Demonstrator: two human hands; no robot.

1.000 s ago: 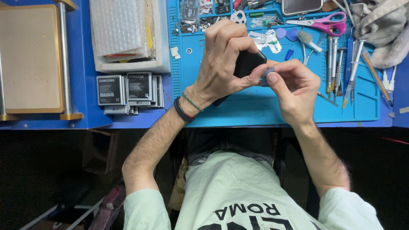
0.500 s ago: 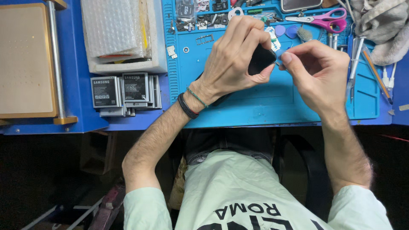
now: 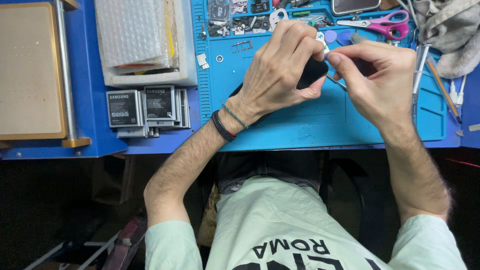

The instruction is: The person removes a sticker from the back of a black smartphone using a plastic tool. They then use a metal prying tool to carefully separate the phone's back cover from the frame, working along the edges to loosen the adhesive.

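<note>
Both hands have shifted right over the blue mat (image 3: 320, 125), left hand (image 3: 280, 70) closed around a small black device (image 3: 311, 72), right hand (image 3: 375, 75) pinching at its edge; slipping grip could drop it among loose parts.

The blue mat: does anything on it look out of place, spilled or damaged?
Nothing looks spilled or broken. The mat is crowded at its far edge with small parts and pink scissors. A grey cloth lies over its right corner. The left hand holds a small black part and the right hand works at it.
</note>
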